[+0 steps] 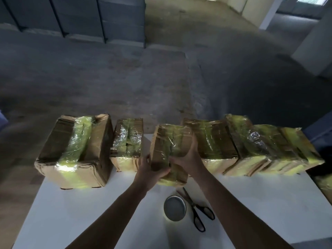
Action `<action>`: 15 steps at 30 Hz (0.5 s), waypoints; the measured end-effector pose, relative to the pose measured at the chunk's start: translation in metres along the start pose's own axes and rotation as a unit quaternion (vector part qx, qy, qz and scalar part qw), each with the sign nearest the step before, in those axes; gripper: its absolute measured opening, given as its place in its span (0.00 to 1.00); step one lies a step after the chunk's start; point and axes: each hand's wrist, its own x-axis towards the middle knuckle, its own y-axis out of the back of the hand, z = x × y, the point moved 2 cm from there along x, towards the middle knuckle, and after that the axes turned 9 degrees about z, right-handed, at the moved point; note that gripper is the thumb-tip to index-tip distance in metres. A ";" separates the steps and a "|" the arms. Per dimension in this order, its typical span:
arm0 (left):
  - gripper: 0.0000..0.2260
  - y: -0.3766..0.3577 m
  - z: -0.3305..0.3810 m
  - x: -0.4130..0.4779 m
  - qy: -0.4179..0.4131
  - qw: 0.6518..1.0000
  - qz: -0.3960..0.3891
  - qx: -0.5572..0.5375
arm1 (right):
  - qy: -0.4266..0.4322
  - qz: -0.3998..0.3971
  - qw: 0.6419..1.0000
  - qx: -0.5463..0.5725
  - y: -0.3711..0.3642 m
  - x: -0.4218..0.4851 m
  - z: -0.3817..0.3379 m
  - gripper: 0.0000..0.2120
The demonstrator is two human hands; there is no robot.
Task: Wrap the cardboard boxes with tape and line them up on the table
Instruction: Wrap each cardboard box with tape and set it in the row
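1. Both hands are on the middle box [170, 150], in the gap of the row along the far edge of the table [71, 212]. It's wrapped w/ clear tape over yellow-green bands.
2. My left hand [149, 169] grips the near-left corner, fingers curled round the edge. My right hand [188, 157] clamps the right side, thumb across the near face. I hold it from two sides bc, I'd say, it needs steering into a tight slot, not just carrying.
3. The box sits skewed vs. its neighbours. Can't tell if its bottom touches the table.
4. The slot: small box [126, 144] to the left, apart. Next box [213, 141] to the right, touching or nearly, can't tell. Big box [75, 151] is far left. Right-side boxes [269, 150] are packed side by side.
5. Tape roll [174, 207] and scissors [195, 211] lie just beside each other between my forearms. They're in reach but clear of the row, prob. parked for the next wrap.
6. My read: this box's wrap looks done, and the step in hand is squaring it into line. The glossy tape could be slippery, so a firm grip makes sense.
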 end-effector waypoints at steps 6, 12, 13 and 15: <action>0.41 0.009 0.007 -0.010 -0.053 0.999 0.001 0.000 | 0.106 -0.040 0.974 -0.196 0.013 0.019 -0.031 0.67; 0.41 0.020 0.012 -0.011 -0.080 0.996 0.011 0.034 | 0.115 -0.025 0.946 -0.300 0.015 0.029 -0.057 0.60; 0.42 0.022 0.013 -0.011 -0.086 0.996 0.010 0.039 | 0.117 -0.011 0.944 -0.309 0.015 0.030 -0.061 0.56; 0.41 0.023 0.011 -0.012 -0.096 0.994 0.009 0.052 | 0.127 0.006 0.941 -0.313 0.016 0.030 -0.067 0.46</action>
